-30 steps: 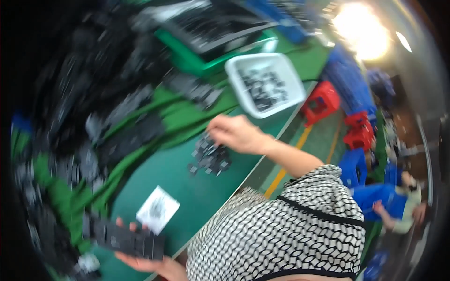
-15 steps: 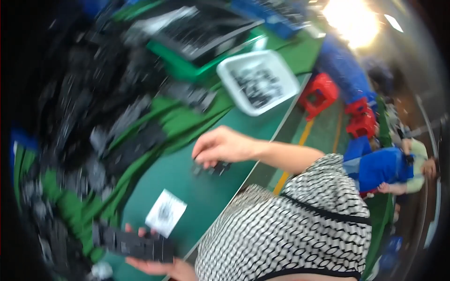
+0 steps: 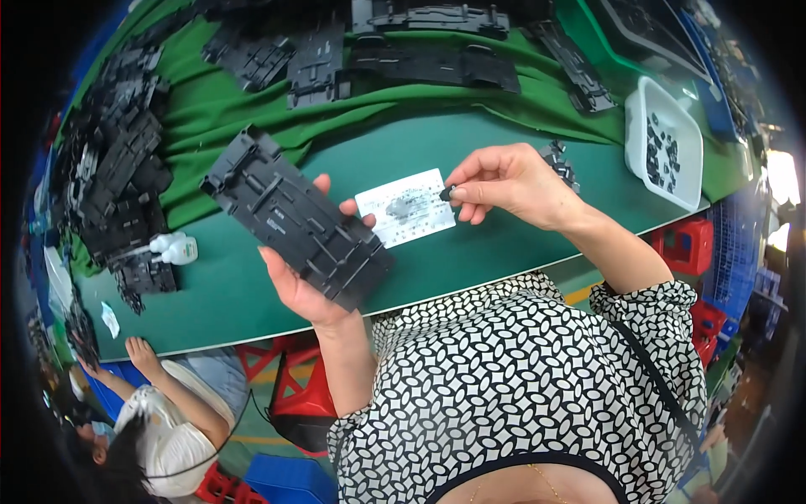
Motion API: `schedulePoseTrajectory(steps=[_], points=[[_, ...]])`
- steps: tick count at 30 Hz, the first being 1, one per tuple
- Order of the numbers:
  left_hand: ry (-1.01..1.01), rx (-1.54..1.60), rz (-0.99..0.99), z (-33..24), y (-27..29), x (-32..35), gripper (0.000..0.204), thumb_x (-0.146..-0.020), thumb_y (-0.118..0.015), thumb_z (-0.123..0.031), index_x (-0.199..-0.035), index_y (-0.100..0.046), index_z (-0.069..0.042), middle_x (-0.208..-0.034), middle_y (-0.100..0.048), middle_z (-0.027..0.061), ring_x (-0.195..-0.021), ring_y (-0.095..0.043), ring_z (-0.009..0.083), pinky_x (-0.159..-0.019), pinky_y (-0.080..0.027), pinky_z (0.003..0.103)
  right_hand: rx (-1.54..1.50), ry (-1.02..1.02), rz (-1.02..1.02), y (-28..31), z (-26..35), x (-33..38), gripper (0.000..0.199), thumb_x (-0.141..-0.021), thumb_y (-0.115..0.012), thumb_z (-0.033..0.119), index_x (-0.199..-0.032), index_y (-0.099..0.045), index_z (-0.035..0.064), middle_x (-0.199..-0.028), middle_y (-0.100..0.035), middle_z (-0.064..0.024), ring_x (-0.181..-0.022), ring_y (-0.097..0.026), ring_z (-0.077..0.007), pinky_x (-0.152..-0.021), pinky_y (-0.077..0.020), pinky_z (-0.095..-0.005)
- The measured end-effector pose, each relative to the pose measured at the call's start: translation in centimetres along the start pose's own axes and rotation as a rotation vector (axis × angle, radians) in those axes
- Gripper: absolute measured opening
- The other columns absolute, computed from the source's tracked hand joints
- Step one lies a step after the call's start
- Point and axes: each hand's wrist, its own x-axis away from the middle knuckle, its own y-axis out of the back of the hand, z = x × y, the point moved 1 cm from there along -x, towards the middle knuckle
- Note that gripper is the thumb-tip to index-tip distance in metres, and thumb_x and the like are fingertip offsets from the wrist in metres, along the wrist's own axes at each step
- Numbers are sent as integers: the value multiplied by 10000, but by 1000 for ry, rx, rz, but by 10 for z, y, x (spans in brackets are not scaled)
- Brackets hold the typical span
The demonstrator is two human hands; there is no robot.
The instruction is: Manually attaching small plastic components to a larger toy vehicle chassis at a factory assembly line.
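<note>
A long black moulded plastic panel rests tilted in my left hand, thumb along its near edge and fingertips showing past the far one. Between the thumb and fingers of my right hand is a small black plastic part. That hand is over the right edge of a white printed card lying on the green table. Beyond the right wrist lies a small pile of black parts, partly hidden by the hand.
A white tub with small black parts stands at the right, near a green crate. Black panels cover the green cloth at the back and left. White bottles stand left. Another person sits at the lower left.
My view has swung left and steadied. The right hand has left the small pile with a small black part pinched in it and come near the panel, which the left hand still holds.
</note>
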Motion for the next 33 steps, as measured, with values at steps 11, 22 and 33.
schedulePoseTrajectory(steps=[11,22,33], points=[[-4,-23,15,-4,0,-6,678,-922,-360,-512,-1433,-194,-98,-1411,-293,237,-1094,-520,372,-890,-446,565,960,660,-105,-25,-2,-13,94,-786,-624,11,-879,-613,1,-798,-594,-101,-672,-596,-232,-587,-477,-319],[-12,-51,65,-5,2,-6,667,-934,-340,-500,-1428,-198,-75,-1393,-310,254,-1096,-522,381,-877,-465,561,1373,862,23,-37,-6,-21,185,-721,-628,16,-892,-558,29,-780,-522,-94,-706,-552,-271,-569,-464,-376],[8,-36,69,-5,1,-7,673,-930,-350,-502,-1424,-206,-68,-1391,-310,259,-1102,-520,380,-866,-479,551,1323,846,-10,-37,1,-23,75,-738,-605,65,-792,-567,31,-773,-507,-83,-742,-540,-250,-624,-464,-374]])
